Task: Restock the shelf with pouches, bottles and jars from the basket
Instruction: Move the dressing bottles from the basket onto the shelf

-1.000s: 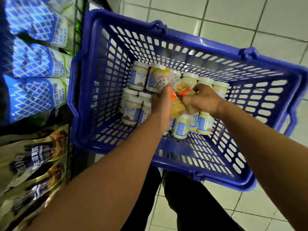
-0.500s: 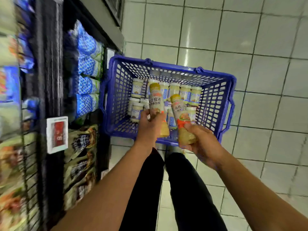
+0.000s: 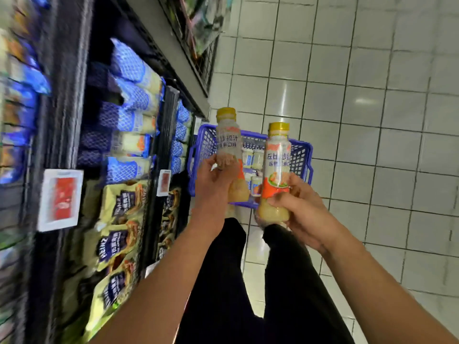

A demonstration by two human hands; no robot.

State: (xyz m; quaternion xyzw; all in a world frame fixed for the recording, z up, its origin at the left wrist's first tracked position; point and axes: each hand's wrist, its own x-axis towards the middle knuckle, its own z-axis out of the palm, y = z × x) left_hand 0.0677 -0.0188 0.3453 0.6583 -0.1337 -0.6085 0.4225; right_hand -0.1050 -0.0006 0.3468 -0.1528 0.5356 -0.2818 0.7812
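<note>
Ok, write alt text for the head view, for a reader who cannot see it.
Two bare hands each hold a yellow-capped dressing bottle upright: left hand on the left bottle, right hand on the right bottle. Behind them a blue basket of jars sits on the tiled floor; pouch-stocked shelves run along the left.

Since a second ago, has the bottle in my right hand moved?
Yes. The right-hand bottle has come up out of the blue basket, toward the body; it was down among the jars.

Left hand (image 3: pixel 213 180) & right hand (image 3: pixel 301 209) each grip a yellow-capped bottle (image 3: pixel 229 150) (image 3: pixel 277 170) upright, above blue basket (image 3: pixel 301 157), shelf (image 3: pixel 159 145) at left.
</note>
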